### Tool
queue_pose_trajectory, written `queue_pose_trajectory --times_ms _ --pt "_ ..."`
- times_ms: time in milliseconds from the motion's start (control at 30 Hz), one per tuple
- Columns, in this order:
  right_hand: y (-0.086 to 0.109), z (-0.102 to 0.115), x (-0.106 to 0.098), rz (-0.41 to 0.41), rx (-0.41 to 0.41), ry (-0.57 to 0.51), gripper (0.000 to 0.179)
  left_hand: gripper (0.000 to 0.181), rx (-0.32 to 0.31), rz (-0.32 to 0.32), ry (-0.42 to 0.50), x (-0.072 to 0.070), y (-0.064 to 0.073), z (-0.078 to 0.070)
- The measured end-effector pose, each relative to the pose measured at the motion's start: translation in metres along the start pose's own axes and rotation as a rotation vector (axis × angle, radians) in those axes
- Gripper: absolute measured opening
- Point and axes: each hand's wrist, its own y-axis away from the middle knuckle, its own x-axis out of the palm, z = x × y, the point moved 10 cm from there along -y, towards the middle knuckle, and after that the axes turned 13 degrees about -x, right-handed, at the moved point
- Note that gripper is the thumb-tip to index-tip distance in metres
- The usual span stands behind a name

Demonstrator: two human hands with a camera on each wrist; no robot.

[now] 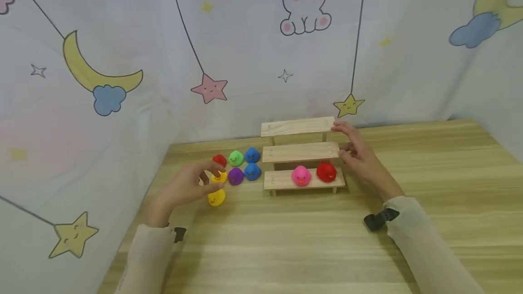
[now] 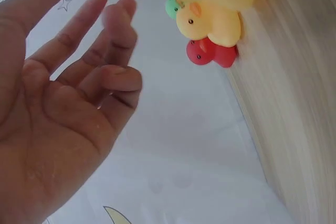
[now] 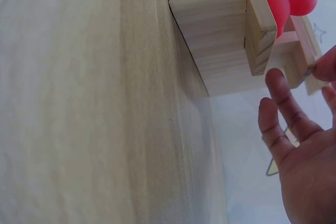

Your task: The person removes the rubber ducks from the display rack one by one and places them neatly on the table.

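Note:
My left hand (image 1: 180, 190) hovers beside the rubber ducks on the left with nothing in its fingers. Nearest to it are a yellow duck (image 1: 216, 198) and a second yellow duck (image 1: 221, 177), partly hidden by the fingers. At the right end of a three-tier wooden stand (image 1: 300, 152), my right hand (image 1: 362, 162) touches the wood, fingertips by the top tier and thumb at the middle tier's edge. On the bottom tier sit a pink duck (image 1: 301, 176) and a red duck (image 1: 327, 172). The fingers of the right hand look mostly straight in the right wrist view.
Beyond the yellow ducks stand a red duck (image 1: 219, 159), a green duck (image 1: 235, 158), a purple duck (image 1: 235, 176), a blue duck (image 1: 252, 154) and another blue duck (image 1: 252, 171). A printed cloth (image 1: 253, 49) hangs behind the wooden table (image 1: 278, 244) and along its left side.

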Motion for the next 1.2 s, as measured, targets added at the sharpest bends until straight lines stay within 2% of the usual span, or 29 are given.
queue_pose_trajectory --times_ms 167,300,400,700,933,1200 --pt "0.001 -0.001 0.002 0.003 0.021 0.005 0.069 0.035 0.011 -0.075 0.044 -0.005 0.0 -0.011" --pt "0.002 0.0 0.0 -0.001 0.011 0.011 0.068 0.043 0.057 -0.125 0.026 -0.006 0.0 -0.028" --pt "0.001 0.002 0.001 0.005 0.005 0.005 0.068 0.047 0.085 -0.139 0.023 -0.005 -0.001 -0.042" --pt "0.001 0.0 0.002 0.002 0.031 -0.004 0.068 0.041 0.209 -0.07 0.165 0.009 -0.014 -0.081" --pt "0.001 0.0 0.001 0.002 0.024 -0.009 0.067 0.046 0.268 -0.071 0.166 0.018 -0.024 -0.105" --pt "0.0 -0.001 0.002 -0.001 0.015 -0.009 0.067 0.046 0.315 -0.066 0.201 0.03 -0.032 -0.123"
